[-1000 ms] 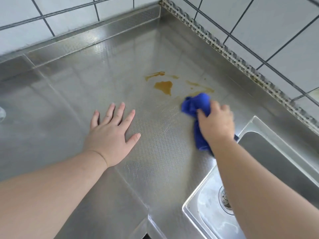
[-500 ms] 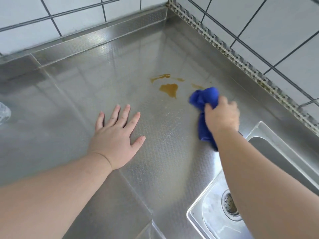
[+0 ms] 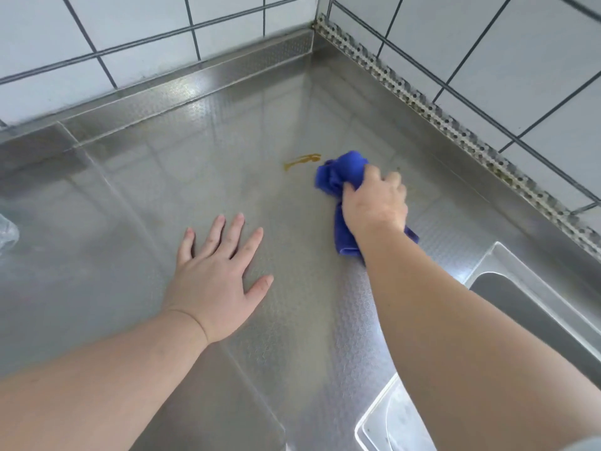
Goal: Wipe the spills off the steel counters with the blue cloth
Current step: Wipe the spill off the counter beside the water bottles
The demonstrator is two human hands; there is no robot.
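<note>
Right hand [image 3: 374, 203], fingers clenched around bunched blue cloth [image 3: 341, 172], pressing it on steel desk [image 3: 201, 157] toward back right corner, just beside a brown spill streak [image 3: 300, 161]. Left hand [image 3: 216, 276] flat, fingers spread wide.

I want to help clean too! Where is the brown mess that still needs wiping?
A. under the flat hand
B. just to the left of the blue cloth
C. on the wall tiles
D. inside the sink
B: a thin brown streak lies on the steel counter just left of the blue cloth gripped by the right hand.
</note>
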